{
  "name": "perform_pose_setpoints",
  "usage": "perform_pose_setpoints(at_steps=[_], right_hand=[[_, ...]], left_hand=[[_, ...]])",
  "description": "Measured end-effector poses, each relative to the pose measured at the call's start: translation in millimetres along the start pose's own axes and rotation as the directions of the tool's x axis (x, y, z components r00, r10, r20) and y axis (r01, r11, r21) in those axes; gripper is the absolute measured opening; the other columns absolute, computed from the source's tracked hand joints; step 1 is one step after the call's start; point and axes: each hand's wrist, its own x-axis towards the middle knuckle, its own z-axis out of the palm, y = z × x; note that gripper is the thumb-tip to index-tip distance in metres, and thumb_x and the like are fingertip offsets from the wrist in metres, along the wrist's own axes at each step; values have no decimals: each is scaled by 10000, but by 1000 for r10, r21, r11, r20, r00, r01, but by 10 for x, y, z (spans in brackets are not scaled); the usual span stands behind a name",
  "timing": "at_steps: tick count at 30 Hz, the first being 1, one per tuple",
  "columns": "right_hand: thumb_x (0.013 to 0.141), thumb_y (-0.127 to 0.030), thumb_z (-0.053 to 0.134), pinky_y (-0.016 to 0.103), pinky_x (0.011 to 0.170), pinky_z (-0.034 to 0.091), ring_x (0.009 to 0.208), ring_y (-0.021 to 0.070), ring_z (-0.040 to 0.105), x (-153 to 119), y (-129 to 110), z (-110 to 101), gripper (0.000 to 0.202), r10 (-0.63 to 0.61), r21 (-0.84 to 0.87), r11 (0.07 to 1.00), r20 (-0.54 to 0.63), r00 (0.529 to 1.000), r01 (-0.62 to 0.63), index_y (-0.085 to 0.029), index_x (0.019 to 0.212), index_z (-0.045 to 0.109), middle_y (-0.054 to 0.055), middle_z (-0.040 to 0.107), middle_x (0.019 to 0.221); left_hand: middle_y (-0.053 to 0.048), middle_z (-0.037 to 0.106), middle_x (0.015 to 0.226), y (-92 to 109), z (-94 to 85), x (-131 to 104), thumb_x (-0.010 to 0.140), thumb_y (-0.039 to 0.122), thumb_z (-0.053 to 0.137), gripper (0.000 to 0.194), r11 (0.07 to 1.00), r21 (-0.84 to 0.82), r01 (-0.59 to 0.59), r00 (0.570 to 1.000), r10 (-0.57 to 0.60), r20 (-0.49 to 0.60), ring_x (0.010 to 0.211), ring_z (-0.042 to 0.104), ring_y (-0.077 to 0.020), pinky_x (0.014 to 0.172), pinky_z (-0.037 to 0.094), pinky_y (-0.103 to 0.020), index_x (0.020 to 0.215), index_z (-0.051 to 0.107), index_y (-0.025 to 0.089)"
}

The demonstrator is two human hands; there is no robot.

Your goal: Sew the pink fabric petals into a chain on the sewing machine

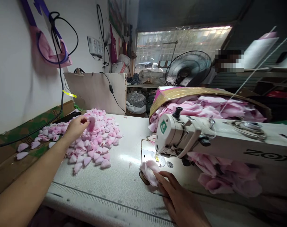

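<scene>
While my left hand (77, 128) pinches a small pink piece (92, 124) at the pink heap (96, 143), I see my right hand (177, 197) gripping pale pink cloth (148, 170) beside the sewing machine (212, 135).

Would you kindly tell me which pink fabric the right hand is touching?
The folded piece at the right hand, beside the needle plate; the small heaped pieces, boxed fabric and bundle under the sewing machine arm lie apart from it.

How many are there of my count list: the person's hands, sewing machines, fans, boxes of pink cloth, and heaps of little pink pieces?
Left hand and right hand: 2
Sewing machine: 1
Fan: 1
Box of pink cloth: 1
Heap of little pink pieces: 1
Total: 6
</scene>
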Motion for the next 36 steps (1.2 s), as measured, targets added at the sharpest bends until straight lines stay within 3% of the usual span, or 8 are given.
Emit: perform_pose_setpoints(at_steps=[5,8,14,20,27,32,34,36], right_hand=[[720,-25,369,320,611,545,816,200,679,-5,0,-4,695,4,34,999,-11,1000,-3,-301,1356,419,82,493,1362],[723,-26,375,323,612,547,819,203,681,-1,5,-20,694,-7,56,998,-23,1000,9,-302,1360,412,87,507,1344],[857,-96,384,304,693,541,852,196,670,60,-103,-198,508,-91,175,978,-122,988,112,-273,1328,449,101,585,1219],[898,-180,480,284,747,494,881,178,625,174,-590,-470,235,-108,467,859,-233,967,208,-233,1121,530,70,651,1002],[842,-399,623,249,547,413,555,86,491,289,-925,-572,277,132,723,691,-127,983,1,-198,1013,540,12,620,899],[881,-303,526,236,565,400,607,98,489,312,-839,-499,125,246,783,619,-108,963,-70,-183,856,552,-7,569,765],[882,-263,499,229,558,389,600,97,476,285,-788,-471,117,257,791,608,-116,959,-67,-183,819,556,-18,549,714],[883,-258,493,224,543,378,588,94,466,244,-737,-463,123,259,803,592,-112,959,-66,-183,813,561,-23,546,695]], left_hand=[[-11,623,769,4,-103,-81,742,353,459,206,996,-94,4,994,-14,-106,694,564,-165,644,409,-256,823,553,188],[3,578,710,108,-161,-230,728,355,451,181,992,-129,-12,995,-1,-100,654,529,-158,612,394,-250,789,511,195],[53,553,681,601,-140,-812,635,366,643,278,969,-231,-90,992,108,67,622,509,-146,545,359,-222,824,505,216],[25,662,919,1146,122,-1307,820,356,540,226,950,-303,-81,974,140,177,743,609,-164,645,432,-247,1027,556,265],[35,629,758,1539,275,-1607,842,375,543,130,916,-368,-163,946,251,205,660,570,-154,608,406,-254,886,575,257],[7,606,814,1662,291,-1762,862,395,544,168,851,-474,-227,901,368,231,769,561,-167,675,425,-269,795,549,241],[0,618,858,1683,290,-1807,860,408,543,168,837,-520,-172,888,360,285,801,568,-173,688,437,-271,826,563,245],[9,618,832,1688,295,-1831,841,413,556,167,838,-545,-20,865,288,410,741,566,-163,630,435,-256,862,574,248]])
